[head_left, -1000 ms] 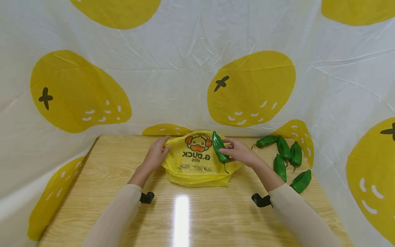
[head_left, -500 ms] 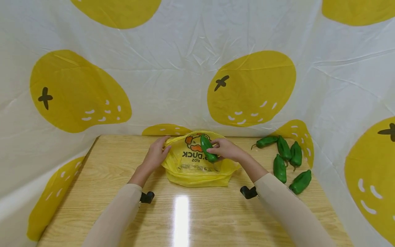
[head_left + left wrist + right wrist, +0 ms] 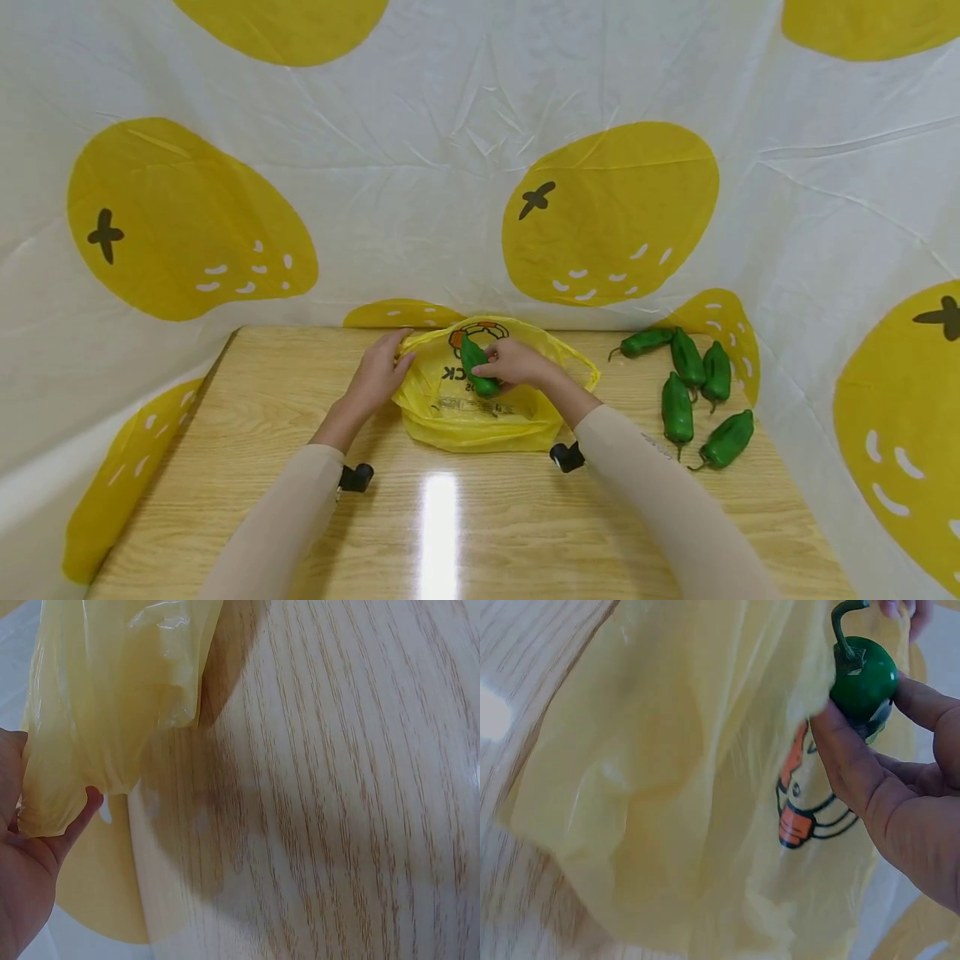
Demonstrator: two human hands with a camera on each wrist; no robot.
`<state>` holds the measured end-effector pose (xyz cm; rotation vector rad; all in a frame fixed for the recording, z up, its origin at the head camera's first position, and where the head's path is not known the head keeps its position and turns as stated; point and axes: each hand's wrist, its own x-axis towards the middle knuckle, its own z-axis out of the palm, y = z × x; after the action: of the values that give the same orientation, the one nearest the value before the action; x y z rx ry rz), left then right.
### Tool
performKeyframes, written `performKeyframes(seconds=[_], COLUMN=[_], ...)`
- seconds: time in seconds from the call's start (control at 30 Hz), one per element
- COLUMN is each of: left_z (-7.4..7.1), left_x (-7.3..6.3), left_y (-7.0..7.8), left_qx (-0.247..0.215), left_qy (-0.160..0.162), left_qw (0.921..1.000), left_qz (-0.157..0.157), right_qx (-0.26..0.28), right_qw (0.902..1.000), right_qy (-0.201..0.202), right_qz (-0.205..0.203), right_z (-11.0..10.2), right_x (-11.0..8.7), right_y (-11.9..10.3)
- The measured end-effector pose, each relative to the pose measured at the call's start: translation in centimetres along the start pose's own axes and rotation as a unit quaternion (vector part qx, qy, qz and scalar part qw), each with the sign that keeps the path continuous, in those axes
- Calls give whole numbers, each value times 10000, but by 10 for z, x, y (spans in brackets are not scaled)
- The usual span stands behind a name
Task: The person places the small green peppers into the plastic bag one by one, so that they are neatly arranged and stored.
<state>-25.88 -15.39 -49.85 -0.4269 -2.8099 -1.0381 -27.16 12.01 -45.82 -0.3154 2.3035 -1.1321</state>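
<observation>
The bag (image 3: 480, 439) is of a bright yellow colour, paler in the wrist views. Its print (image 3: 796, 825) has black lines with orange patches, and there are also black letters (image 3: 452, 373). The pepper (image 3: 472, 357) in the right hand (image 3: 516, 364) is deep green, with a green stem (image 3: 838, 626). The other peppers (image 3: 677, 408) are green as well. The table (image 3: 517, 525) is light yellowish brown, with darker lines of wood grain. The cloth (image 3: 420, 217) is white, with big yellow fruit shapes (image 3: 607, 217), which carry dark crosses (image 3: 106, 236) and small white curved strokes (image 3: 216, 269). The sleeves (image 3: 277, 517) are beige, and the wrist devices (image 3: 356, 477) are black.
</observation>
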Motion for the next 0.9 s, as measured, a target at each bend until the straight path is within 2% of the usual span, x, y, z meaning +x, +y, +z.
performKeyframes(seconds=[0.27, 0.6, 0.77, 0.9], left_z=[0, 0, -1, 0], left_x=[1, 0, 0, 1], left_y=[0, -4, -3, -3], left_qx=[-20, 52, 50, 77], left_qy=[-2, -1, -22, -39], left_qw=[10000, 10000, 10000, 9999], left_qz=[24, 60, 41, 52], right_qx=[179, 356, 66, 32], right_qw=[9997, 9977, 9973, 9961], right_qy=[92, 481, 613, 735], right_qz=[109, 320, 406, 478], right_z=[13, 36, 45, 50], right_x=[17, 32, 38, 41], right_y=[-2, -11, -13, -13])
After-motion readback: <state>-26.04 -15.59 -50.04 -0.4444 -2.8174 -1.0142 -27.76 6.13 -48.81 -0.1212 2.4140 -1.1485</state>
